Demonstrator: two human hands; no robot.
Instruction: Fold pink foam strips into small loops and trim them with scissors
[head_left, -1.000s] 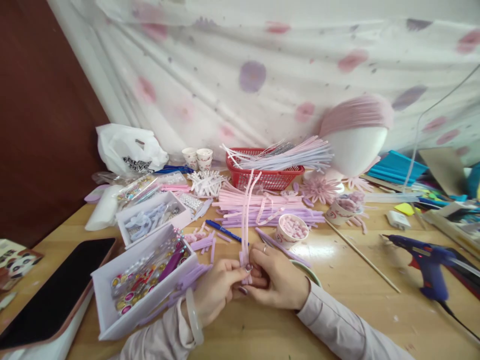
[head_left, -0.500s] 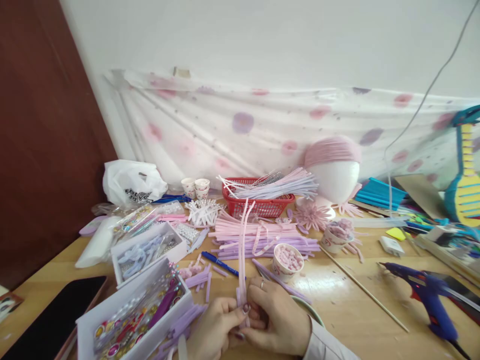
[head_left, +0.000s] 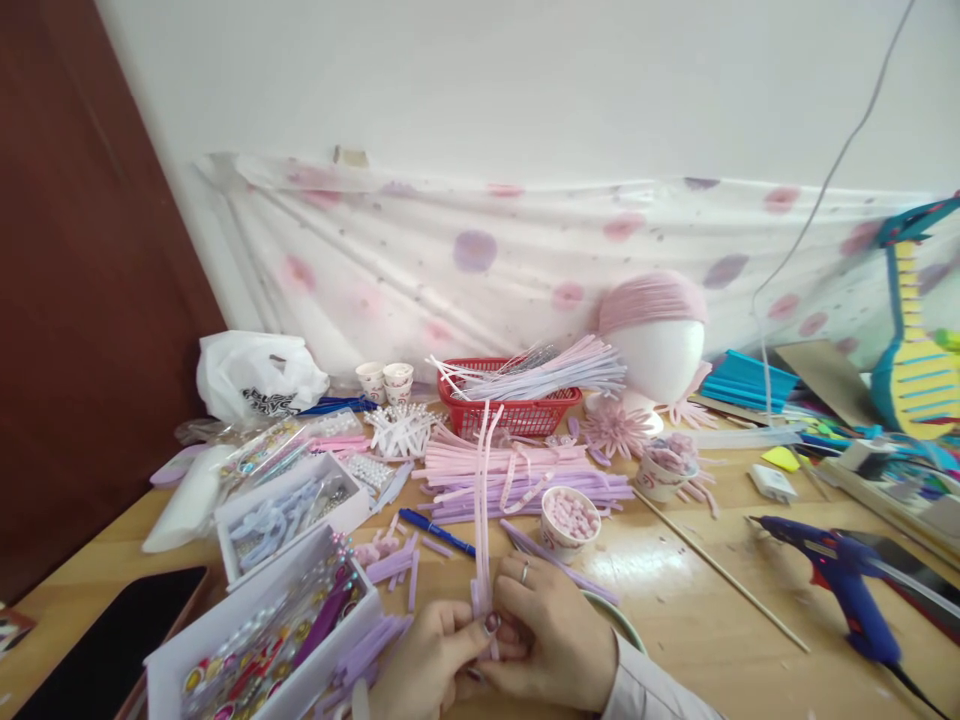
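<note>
Between my two hands stand long pale-pink pipe cleaners, upright, with short lilac pieces at their lower end. My left hand pinches them from the left with thumb and fingers. My right hand, wearing a ring, closes on the same lower end from the right. The fingers hide just how the pieces join. Behind them lies a pile of pink and lilac pipe cleaners. A blue pen is left of the upright stems, and a paper cup of small pink pieces stands to the right.
White boxes of beads and ornaments stand left, beside a phone. A red basket and a foam head are at the back. A thin wooden stick and a blue glue gun lie on the right.
The view has shifted slightly, so the table things sit a little further left. Both hands keep the same grip on the pipe cleaners.
</note>
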